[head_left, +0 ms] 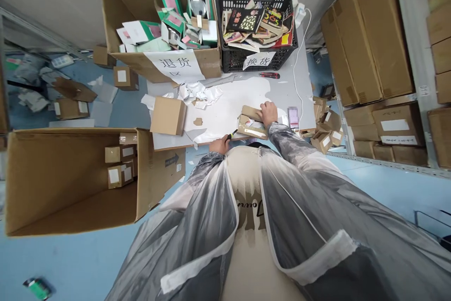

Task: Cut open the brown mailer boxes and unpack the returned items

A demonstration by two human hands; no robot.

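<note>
In front of my body, a small cardboard box [252,130] lies near the front edge of the table with a flap raised. Something pale with a touch of red shows inside it. My right hand [269,112] grips the raised flap from the right, fingers bent over its edge. Just left of the box, my left hand [219,145] is closed around a thin tool with a black and yellow handle [230,135], probably a utility knife. The tool points toward the box; its tip is too small to make out.
A closed carton [167,115], crumpled paper [199,93], a red and black cutter [269,75] and a phone [293,118] lie on the table. Behind stand a large box of green packages [130,59] and a black crate of books [260,59]. A deep carton [70,150] stands left.
</note>
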